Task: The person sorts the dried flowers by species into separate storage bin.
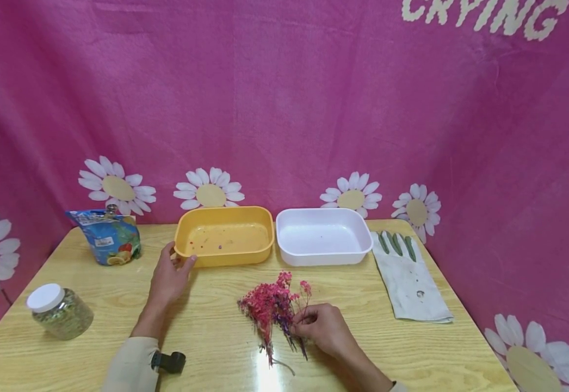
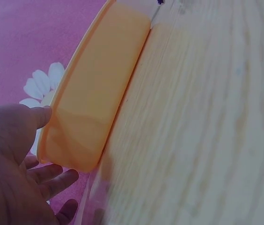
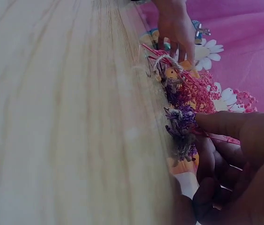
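A bunch of dried flowers (image 1: 265, 305), pink and purple with thin stems, lies on the wooden table. At its right side my right hand (image 1: 325, 328) pinches a pink flower stem (image 3: 221, 138) between thumb and fingers. Some of the fingertips are hidden in the head view. Twine circles the stems in the right wrist view. My left hand (image 1: 169, 277) touches the near left corner of the yellow basin (image 1: 226, 258); its thumb (image 2: 40, 116) lies against the rim and the other fingers are spread loosely past the end. Small dark and red bits lie inside that basin.
A white basin (image 1: 326, 259) stands right of the yellow one. Farther right, a folded cloth (image 1: 407, 291) bears several green pods. On the left are a blue pouch (image 1: 105, 237) and a white-lidded jar (image 1: 64, 313). A pink curtain (image 1: 284, 109) hangs behind the table.
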Tool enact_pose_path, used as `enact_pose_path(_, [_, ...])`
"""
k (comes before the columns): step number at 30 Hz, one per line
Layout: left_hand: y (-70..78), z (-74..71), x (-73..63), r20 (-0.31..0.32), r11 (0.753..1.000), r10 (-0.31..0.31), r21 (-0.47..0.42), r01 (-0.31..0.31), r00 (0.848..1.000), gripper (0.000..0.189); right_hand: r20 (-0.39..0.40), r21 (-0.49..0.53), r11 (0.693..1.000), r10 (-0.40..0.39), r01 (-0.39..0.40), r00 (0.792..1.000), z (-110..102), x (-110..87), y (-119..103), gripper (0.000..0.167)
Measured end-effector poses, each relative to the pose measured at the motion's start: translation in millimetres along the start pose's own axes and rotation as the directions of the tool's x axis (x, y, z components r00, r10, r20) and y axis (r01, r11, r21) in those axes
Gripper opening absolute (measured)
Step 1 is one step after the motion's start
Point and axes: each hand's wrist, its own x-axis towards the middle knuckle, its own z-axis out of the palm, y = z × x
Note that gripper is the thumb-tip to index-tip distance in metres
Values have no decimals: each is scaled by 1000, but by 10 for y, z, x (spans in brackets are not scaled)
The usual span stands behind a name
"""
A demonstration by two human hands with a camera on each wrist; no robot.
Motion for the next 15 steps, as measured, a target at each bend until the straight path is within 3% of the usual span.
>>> enact_pose_path(5, [4, -3, -1, -3, 1000, 2, 3, -2, 1000, 78, 21, 5, 1000, -9, 9, 1000, -5, -13, -22, 7])
enact_pose_path(10, [5, -6, -5, 3, 1000, -3, 5, 3, 1000, 78, 80, 150, 989, 0, -12, 997, -44, -28, -52, 13])
enact_pose_path(15, [16, -10, -4, 8, 1000, -13, 15, 13, 1000, 78, 65, 263, 965, 8, -25, 998, -105, -33, -94, 19])
